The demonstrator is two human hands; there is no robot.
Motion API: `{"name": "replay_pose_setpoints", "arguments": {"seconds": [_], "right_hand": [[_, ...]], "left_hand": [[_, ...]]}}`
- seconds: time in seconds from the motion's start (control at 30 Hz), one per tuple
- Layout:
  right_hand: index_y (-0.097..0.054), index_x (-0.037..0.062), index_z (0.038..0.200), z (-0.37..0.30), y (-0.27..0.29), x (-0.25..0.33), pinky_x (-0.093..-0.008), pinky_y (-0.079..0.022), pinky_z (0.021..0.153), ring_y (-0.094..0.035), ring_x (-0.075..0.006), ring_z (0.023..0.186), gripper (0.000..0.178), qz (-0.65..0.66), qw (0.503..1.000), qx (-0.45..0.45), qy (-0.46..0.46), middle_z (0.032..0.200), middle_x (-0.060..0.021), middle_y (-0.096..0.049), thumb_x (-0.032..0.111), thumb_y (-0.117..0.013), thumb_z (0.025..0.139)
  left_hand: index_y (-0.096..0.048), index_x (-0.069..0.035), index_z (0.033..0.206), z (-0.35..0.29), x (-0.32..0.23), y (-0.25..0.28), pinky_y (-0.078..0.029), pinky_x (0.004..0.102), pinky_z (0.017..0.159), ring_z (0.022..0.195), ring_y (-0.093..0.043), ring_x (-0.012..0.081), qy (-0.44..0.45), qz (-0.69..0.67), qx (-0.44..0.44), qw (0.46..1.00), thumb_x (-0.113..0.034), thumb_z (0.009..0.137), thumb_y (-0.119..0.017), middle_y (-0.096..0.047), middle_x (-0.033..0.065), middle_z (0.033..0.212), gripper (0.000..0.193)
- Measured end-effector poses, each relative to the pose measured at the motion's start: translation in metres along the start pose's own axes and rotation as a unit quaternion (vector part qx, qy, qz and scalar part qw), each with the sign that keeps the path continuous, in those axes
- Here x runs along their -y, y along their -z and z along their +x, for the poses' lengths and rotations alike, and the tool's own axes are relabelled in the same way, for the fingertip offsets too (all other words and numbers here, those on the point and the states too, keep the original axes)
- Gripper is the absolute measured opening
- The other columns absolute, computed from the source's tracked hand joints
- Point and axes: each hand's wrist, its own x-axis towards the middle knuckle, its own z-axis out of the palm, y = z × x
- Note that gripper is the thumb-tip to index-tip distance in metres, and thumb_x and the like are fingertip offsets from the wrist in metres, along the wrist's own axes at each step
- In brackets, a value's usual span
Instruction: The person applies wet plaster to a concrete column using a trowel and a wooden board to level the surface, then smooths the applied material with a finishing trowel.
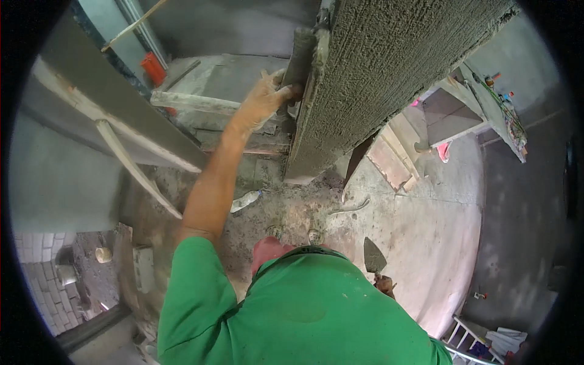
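Note:
A column (389, 67) coated in rough wet mortar rises in front of me. Along its left edge runs a narrow grey board (298, 58), smeared with mortar. My left hand (266, 102), dusty with cement, reaches up and grips the board's lower part; some fingertips are hidden behind it. Low beside my right hip, my right hand (384, 285) is closed round the handle of a pointed trowel (374, 255). The trowel's blade is away from the column and points forward. My torso hides most of the right arm.
Wooden planks (207, 103) cross behind the left arm, and a curved strip of wood (134, 161) leans at left. A plastic bottle (246, 201) lies on the mortar-spattered floor (438, 225). Right of the column stands a wooden box-like frame (395, 155). An orange object (153, 69) is far left.

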Motion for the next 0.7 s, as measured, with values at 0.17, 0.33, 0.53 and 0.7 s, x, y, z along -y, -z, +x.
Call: {"name": "replay_pose_setpoints", "arguments": {"seconds": [0.17, 0.33, 0.53, 0.7], "right_hand": [[-0.061, 0.0013, 0.074, -0.035, -0.010, -0.002, -0.0342, -0.040, 0.038, -0.052, -0.0184, 0.041, 0.037, -0.110, 0.993, -0.037, 0.000, 0.054, -0.0073, -0.055, 0.033, -0.061, 0.092], [-0.063, -0.0013, 0.073, -0.046, -0.022, 0.028, -0.0369, -0.042, 0.040, -0.056, -0.0194, 0.044, 0.044, -0.135, 0.988, -0.072, 0.033, 0.055, -0.0091, -0.059, 0.039, -0.063, 0.089], [-0.070, -0.0005, 0.071, -0.014, -0.017, 0.030, -0.0410, -0.043, 0.054, -0.057, -0.0173, 0.056, 0.043, -0.047, 0.995, -0.088, -0.010, 0.062, -0.0089, -0.065, 0.041, -0.071, 0.082], [-0.069, -0.0007, 0.071, 0.018, -0.018, 0.062, -0.0403, -0.043, 0.052, -0.058, -0.0181, 0.055, 0.045, -0.069, 0.996, -0.063, 0.013, 0.061, -0.0090, -0.064, 0.042, -0.070, 0.082]], "left_hand": [[-0.050, 0.000, 0.131, 0.002, 0.011, -0.005, -0.027, 0.0362, 0.113, 0.125, -0.050, 0.0328, 0.075, 0.273, -0.082, 0.956, -0.027, 0.086, -0.058, -0.055, 0.0244, 0.129, 0.053], [-0.053, -0.001, 0.129, 0.008, -0.006, 0.009, -0.033, 0.0399, 0.107, 0.118, -0.054, 0.0313, 0.022, 0.225, -0.053, 0.973, -0.026, 0.087, -0.059, -0.059, 0.0224, 0.123, 0.049], [-0.059, -0.002, 0.115, 0.051, -0.137, -0.013, -0.046, 0.0291, 0.074, 0.082, -0.055, 0.0120, -0.079, 0.078, 0.015, 0.994, -0.035, 0.089, -0.065, -0.062, 0.0037, 0.094, 0.042], [-0.057, -0.002, 0.114, 0.071, -0.226, -0.018, -0.045, 0.0256, 0.067, 0.074, -0.053, 0.0088, -0.159, 0.060, 0.017, 0.985, -0.037, 0.090, -0.065, -0.060, 0.0002, 0.088, 0.043]]}}
